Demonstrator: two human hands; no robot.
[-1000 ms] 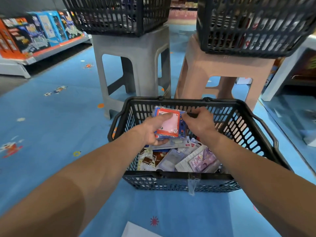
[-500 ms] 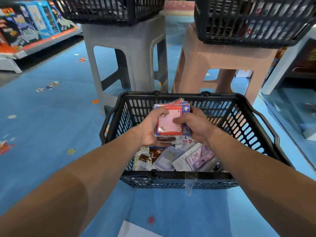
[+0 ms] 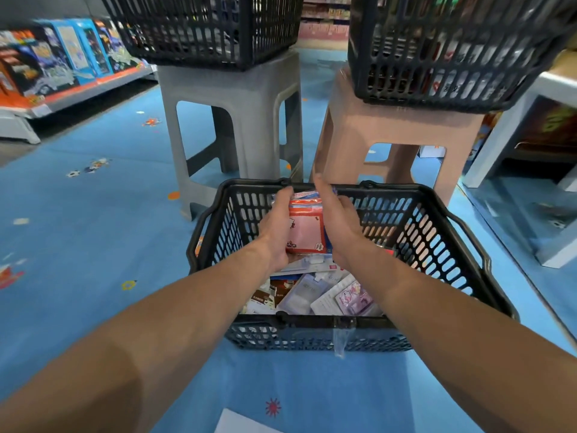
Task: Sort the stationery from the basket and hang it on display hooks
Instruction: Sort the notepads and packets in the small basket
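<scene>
A black plastic basket (image 3: 437,245) sits on the blue floor in front of me, filled with several packets of stationery (image 3: 331,295). Over its far half my left hand (image 3: 276,229) grips a small stack of red-framed pink note packs (image 3: 306,229) from the left side, fingers curled over the top edge. My right hand (image 3: 335,220) is against the stack's right side with fingers stretched forward and fairly straight. The stack's right part is hidden behind that hand.
A grey stool (image 3: 231,120) and a pink stool (image 3: 390,129) stand just beyond the basket, each bearing a black basket (image 3: 206,29) (image 3: 452,51). A shelf of boxed toys (image 3: 56,64) runs along the left. White shelving (image 3: 515,151) stands on the right. A white sheet (image 3: 240,425) lies on the floor near me.
The stack of note packs has risen toward the basket's far rim. My right hand has stopped pinching its top edge and now lies straight along its right side.
</scene>
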